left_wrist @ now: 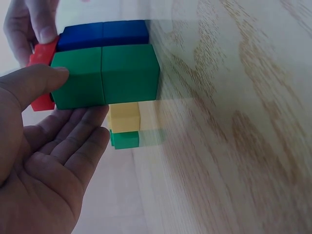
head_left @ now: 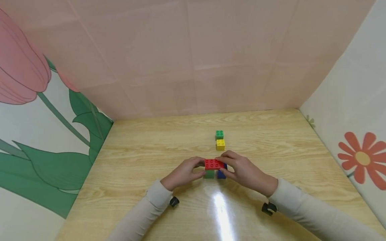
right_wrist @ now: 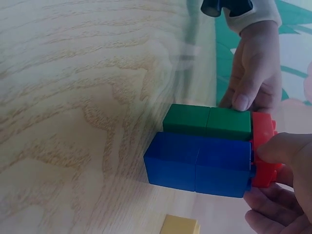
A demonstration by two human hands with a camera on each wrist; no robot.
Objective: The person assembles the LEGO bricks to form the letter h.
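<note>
Red brick (head_left: 210, 164) atop green stack (head_left: 209, 174), far table edge (head_left: 169, 118) well apart.

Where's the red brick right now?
In the head view, the red brick is just right of centre, lying over the green stack and the blue stack, between the left hand and the right hand.

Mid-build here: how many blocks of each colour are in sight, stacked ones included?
Green: 3, a stacked green pair and a loose green block
Blue: 2, a stacked blue pair
Red: 1, the red block on top
Yellow: 1, the loose yellow block
Total: 7
</note>
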